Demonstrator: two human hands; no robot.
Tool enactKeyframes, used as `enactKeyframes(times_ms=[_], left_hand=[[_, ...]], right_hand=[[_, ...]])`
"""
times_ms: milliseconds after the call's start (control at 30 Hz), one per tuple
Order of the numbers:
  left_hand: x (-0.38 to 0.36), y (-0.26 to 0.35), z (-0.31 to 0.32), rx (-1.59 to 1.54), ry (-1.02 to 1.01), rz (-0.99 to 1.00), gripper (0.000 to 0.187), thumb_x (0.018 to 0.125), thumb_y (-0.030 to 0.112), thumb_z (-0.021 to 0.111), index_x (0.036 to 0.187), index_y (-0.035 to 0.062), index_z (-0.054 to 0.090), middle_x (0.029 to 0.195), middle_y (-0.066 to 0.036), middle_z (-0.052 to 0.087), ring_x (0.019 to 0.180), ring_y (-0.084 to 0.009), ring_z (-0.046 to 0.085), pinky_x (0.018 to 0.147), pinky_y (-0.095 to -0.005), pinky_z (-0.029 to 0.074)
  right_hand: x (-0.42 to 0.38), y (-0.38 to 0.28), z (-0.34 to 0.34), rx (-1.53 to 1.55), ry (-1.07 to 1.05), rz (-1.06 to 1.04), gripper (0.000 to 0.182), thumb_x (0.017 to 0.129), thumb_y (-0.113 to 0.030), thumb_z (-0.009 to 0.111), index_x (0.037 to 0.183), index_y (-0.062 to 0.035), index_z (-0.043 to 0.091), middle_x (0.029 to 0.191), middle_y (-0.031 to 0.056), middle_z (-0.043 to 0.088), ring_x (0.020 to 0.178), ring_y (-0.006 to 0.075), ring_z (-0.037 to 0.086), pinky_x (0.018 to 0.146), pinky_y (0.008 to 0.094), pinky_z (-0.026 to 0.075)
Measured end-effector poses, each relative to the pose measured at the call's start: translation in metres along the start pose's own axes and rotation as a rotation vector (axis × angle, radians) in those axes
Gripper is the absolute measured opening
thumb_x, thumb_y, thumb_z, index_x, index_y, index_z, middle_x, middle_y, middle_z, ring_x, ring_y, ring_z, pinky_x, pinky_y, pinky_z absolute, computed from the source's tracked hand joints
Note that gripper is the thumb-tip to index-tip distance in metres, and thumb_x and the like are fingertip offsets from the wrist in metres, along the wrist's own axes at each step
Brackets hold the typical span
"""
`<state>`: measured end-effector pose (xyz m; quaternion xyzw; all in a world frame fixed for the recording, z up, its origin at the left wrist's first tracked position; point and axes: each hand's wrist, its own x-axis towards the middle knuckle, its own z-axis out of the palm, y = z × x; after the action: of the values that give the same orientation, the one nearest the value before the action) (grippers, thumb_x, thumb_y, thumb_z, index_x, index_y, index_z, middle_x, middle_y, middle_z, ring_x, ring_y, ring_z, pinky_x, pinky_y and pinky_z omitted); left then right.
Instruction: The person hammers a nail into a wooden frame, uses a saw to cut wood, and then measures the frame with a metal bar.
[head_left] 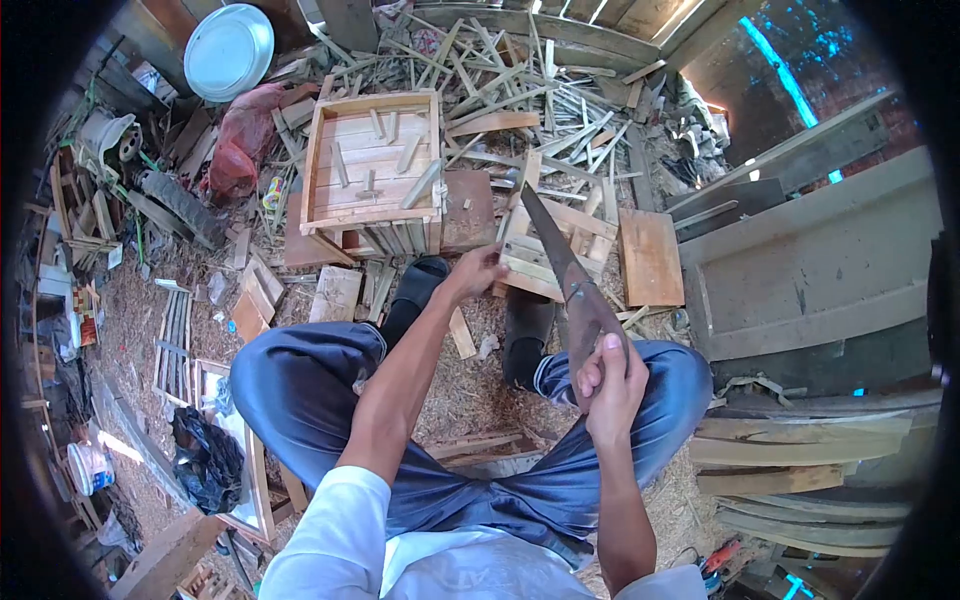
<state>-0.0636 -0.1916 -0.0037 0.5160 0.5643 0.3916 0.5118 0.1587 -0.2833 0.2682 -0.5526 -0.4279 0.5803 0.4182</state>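
A hand saw [575, 285] is in my right hand [612, 385], its fingers wrapped round the handle end above my right knee. The dark blade points up and to the left, across a small slatted wooden frame [540, 265]. My left hand [478, 272] is at the left edge of that frame, with its fingers closed on it. Left of the frame stands a larger wooden box [312, 170] with a few short wood strips lying inside it. Whether the blade touches the frame I cannot tell.
Scrap strips [490, 80] lie heaped beyond the box. A flat board [650, 258] leans at the right of the frame. Stacked planks [800, 455] lie at the lower right. A black bag [205, 455] and a white basin [229, 52] are at the left.
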Motion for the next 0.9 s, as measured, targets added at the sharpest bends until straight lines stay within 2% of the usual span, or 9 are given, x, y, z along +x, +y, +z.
enactKeyframes(times_ms=[133,167,200,300,367,467,700,767,900], left_hand=[[0.006,0.021,0.007,-0.067,0.156,-0.147,0.048,0.09,0.02,0.059,0.135,0.0041,0.049,0.114,-0.019,0.065,0.102,-0.0233,0.062,0.091,-0.0344,0.045],[0.007,0.023,0.012,-0.024,0.171,-0.081,0.047,0.094,0.026,0.056,0.137,0.0065,0.047,0.111,-0.014,0.063,0.086,-0.0174,0.064,0.058,-0.033,0.055],[0.01,0.021,0.017,-0.027,0.163,-0.078,0.047,0.094,0.026,0.056,0.137,0.0065,0.047,0.111,-0.014,0.063,0.086,-0.0174,0.064,0.058,-0.033,0.055],[0.023,0.019,0.028,-0.04,0.245,-0.173,0.048,0.095,0.026,0.055,0.138,0.0065,0.045,0.116,-0.019,0.06,0.095,-0.0251,0.064,0.072,-0.0358,0.055],[0.026,0.017,0.037,0.153,0.381,-0.031,0.048,0.092,0.022,0.057,0.136,0.0059,0.046,0.116,-0.023,0.058,0.105,-0.0356,0.06,0.09,-0.0394,0.049],[0.027,0.02,0.041,0.153,0.373,0.081,0.049,0.086,0.018,0.063,0.131,0.0051,0.051,0.117,-0.024,0.055,0.115,-0.0416,0.052,0.102,-0.0399,0.04],[0.032,0.017,0.049,0.238,0.409,-0.096,0.068,0.077,0.01,0.072,0.137,0.0048,0.04,0.126,-0.022,0.049,0.117,-0.0364,0.05,0.102,-0.0373,0.039],[0.043,-0.016,0.056,-0.286,0.268,-0.059,0.079,0.075,0.01,0.074,0.14,0.0026,0.029,0.127,-0.021,0.048,0.116,-0.0318,0.05,0.102,-0.0369,0.039],[0.044,0.011,0.054,-0.466,0.255,-0.051,0.08,0.075,0.008,0.073,0.139,0.0006,0.026,0.127,-0.021,0.048,0.116,-0.0291,0.049,0.103,-0.0361,0.038]], right_hand=[[-0.003,-0.017,0.001,0.068,0.04,-0.011,0.03,0.099,-0.028,0.048,0.082,-0.0028,0.049,0.057,0.0,0.04,0.048,0.0074,0.037,0.046,0.0225,0.033],[-0.004,-0.018,0.001,0.07,0.046,0.004,0.031,0.099,-0.028,0.048,0.082,-0.0027,0.049,0.057,0.0,0.04,0.048,0.0075,0.037,0.046,0.0227,0.033],[-0.005,-0.018,0.002,0.073,0.052,0.021,0.031,0.099,-0.028,0.048,0.082,-0.0027,0.049,0.057,-0.0001,0.039,0.048,0.0076,0.037,0.046,0.0228,0.033],[-0.008,-0.019,0.01,0.065,0.05,0.022,0.031,0.099,-0.028,0.048,0.082,-0.0029,0.049,0.057,-0.0002,0.039,0.048,0.0078,0.037,0.046,0.0231,0.033],[-0.01,-0.02,0.013,0.07,0.039,0.022,0.031,0.1,-0.028,0.047,0.082,-0.003,0.05,0.057,-0.0004,0.039,0.048,0.008,0.037,0.047,0.0232,0.033],[-0.013,-0.023,0.012,0.12,0.029,0.035,0.03,0.099,-0.028,0.047,0.082,-0.0034,0.05,0.057,-0.0005,0.039,0.048,0.0079,0.037,0.047,0.0231,0.032],[-0.025,-0.036,0.002,0.159,0.059,-0.032,0.032,0.098,-0.03,0.051,0.08,-0.0038,0.048,0.058,-0.0012,0.04,0.047,0.0068,0.038,0.043,0.0223,0.03],[-0.031,-0.042,-0.002,0.15,0.069,-0.066,0.031,0.098,-0.029,0.05,0.079,-0.0041,0.048,0.058,-0.001,0.041,0.047,0.0072,0.038,0.043,0.0225,0.03],[-0.041,-0.054,-0.008,0.178,0.079,-0.073,0.03,0.099,-0.027,0.049,0.078,-0.0042,0.047,0.058,-0.0005,0.041,0.047,0.0079,0.038,0.044,0.0229,0.031]])
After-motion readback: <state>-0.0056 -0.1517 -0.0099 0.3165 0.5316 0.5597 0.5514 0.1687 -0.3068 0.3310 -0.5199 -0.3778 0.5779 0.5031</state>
